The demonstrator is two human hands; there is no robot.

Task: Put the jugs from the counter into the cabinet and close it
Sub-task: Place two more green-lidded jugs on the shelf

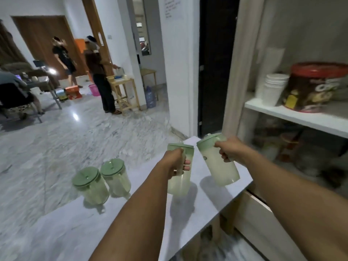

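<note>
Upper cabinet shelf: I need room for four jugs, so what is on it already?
On the shelf stand a stack of white cups and a red-lidded tub beside it. Whatever lies behind them, or further right, is hidden.

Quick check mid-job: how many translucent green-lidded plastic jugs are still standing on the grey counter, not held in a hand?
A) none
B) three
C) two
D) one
C: two green-lidded jugs stand side by side on the grey counter, while the left hand and the right hand each hold another jug lifted off it.
</note>
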